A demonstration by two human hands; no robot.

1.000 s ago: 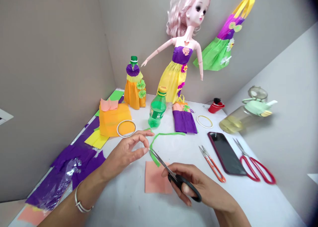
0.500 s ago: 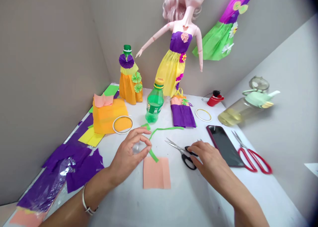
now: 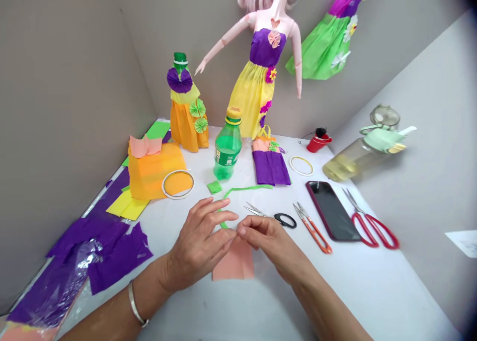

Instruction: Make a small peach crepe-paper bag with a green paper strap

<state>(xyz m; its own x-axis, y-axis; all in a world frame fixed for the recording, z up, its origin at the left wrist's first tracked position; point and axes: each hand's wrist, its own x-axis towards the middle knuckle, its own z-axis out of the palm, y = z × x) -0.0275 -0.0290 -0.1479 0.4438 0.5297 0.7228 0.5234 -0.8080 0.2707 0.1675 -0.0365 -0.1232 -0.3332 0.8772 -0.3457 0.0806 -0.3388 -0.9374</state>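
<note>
My left hand [image 3: 203, 244] and my right hand [image 3: 266, 239] meet in the middle, fingertips close together or touching. On the left, thumb and index finger are pinched while the other fingers stretch out. The right is closed in a pinch too; whatever lies between the fingertips is too small or hidden to make out. Below them lies a salmon-pink paper square [image 3: 233, 264], partly covered. A narrow green paper strip [image 3: 249, 188] curves behind my left fingers. Black-handled scissors [image 3: 285, 220] rest just beyond my right hand, partly hidden. A small green paper piece [image 3: 214, 187] lies behind.
A green bottle [image 3: 227, 154] stands at the back, before a doll [image 3: 274, 47] in a paper dress. Rightward lie orange snips [image 3: 313, 229], a phone [image 3: 333, 212] and red scissors [image 3: 376, 226]. Orange paper [image 3: 149, 182], a tape roll [image 3: 164, 187] and purple paper [image 3: 119, 261] lie left.
My right hand has left the scissors' handles and moved left to my left hand. My left hand has turned, its pinch now lower and further right. The view has tilted down slightly.
</note>
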